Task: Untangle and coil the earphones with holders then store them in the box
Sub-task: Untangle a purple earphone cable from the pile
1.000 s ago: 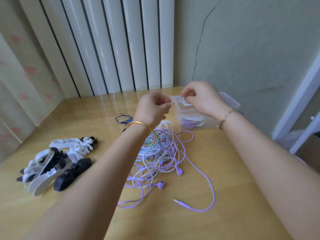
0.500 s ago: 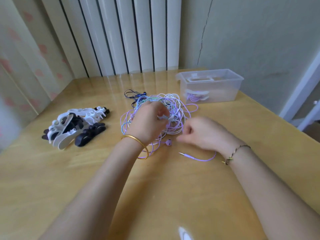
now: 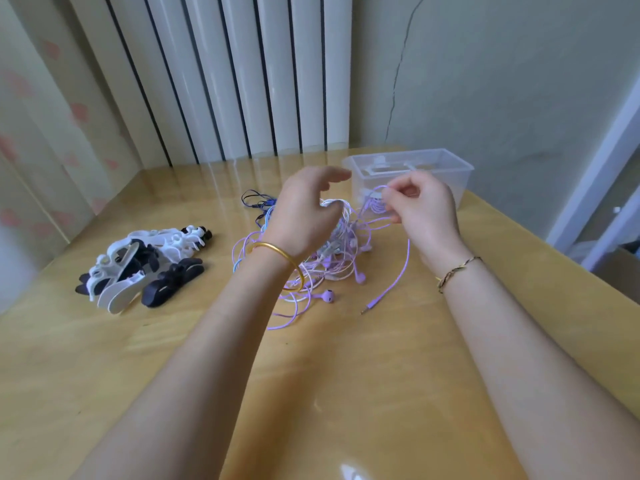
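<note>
A tangled heap of purple, white and pale blue earphones [image 3: 323, 268] lies in the middle of the wooden table [image 3: 346, 375]. My right hand [image 3: 424, 211] pinches a purple cord lifted from the heap; that cord curves down to a jack plug [image 3: 372, 304] on the table. My left hand [image 3: 304, 211] hovers above the heap with fingers loosely spread, holding nothing that I can see. A clear plastic box [image 3: 410, 178] stands behind my right hand with coiled earphones inside. A pile of black and white holders [image 3: 145, 266] lies at the left.
A dark blue earphone cord [image 3: 256, 200] lies behind the heap. White vertical slats [image 3: 242, 74] and a cracked wall close the back of the table. The table's right edge drops off beside a white frame [image 3: 595, 188].
My right hand rose from the table beside the heap and now holds a purple cord up in front of the box. My left hand let go of the heap and lifted.
</note>
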Motion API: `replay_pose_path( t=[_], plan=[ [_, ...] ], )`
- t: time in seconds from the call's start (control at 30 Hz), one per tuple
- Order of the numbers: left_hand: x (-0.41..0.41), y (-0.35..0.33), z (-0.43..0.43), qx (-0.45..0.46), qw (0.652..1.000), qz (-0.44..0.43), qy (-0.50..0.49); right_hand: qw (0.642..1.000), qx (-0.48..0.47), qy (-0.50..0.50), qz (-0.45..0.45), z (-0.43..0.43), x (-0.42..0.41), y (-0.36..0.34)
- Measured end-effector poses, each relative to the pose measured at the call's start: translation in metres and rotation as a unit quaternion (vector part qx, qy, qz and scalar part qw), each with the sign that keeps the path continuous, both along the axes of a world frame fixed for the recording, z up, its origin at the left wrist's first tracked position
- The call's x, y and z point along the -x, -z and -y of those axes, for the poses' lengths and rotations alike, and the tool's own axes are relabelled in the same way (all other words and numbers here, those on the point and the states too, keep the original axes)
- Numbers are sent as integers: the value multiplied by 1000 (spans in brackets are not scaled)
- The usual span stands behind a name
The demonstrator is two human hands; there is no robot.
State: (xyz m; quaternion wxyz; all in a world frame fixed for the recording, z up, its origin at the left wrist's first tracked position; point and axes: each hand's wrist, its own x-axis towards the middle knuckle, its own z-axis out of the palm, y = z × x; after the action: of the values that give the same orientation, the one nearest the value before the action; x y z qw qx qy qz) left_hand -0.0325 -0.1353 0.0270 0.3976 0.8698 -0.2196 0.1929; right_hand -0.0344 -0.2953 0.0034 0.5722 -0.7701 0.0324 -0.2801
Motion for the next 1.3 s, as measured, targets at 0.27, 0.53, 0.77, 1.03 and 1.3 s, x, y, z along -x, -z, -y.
replay_pose_path(
  t=[0.27, 0.53, 0.77, 1.03, 1.3],
  plan=[
    [-28, 15, 16, -164, 978, -122, -49, 964, -217, -145, 51, -25, 7, -36],
    [-39, 18, -20, -228, 963, -74, -121, 900, -417, -120, 38, -6, 3, -49],
    [-35, 18, -29, -182, 962, -34, -202, 985, 129, -32, -110, -1, 2, -16],
    [-36, 11, -45, -138, 960, -13, -245, 947, 193, -152, -208, 0, 8, 4],
    [-36, 9, -37, -155, 959, -24, -236, 848, 201, -384, -303, -5, 30, -7]
  ],
)
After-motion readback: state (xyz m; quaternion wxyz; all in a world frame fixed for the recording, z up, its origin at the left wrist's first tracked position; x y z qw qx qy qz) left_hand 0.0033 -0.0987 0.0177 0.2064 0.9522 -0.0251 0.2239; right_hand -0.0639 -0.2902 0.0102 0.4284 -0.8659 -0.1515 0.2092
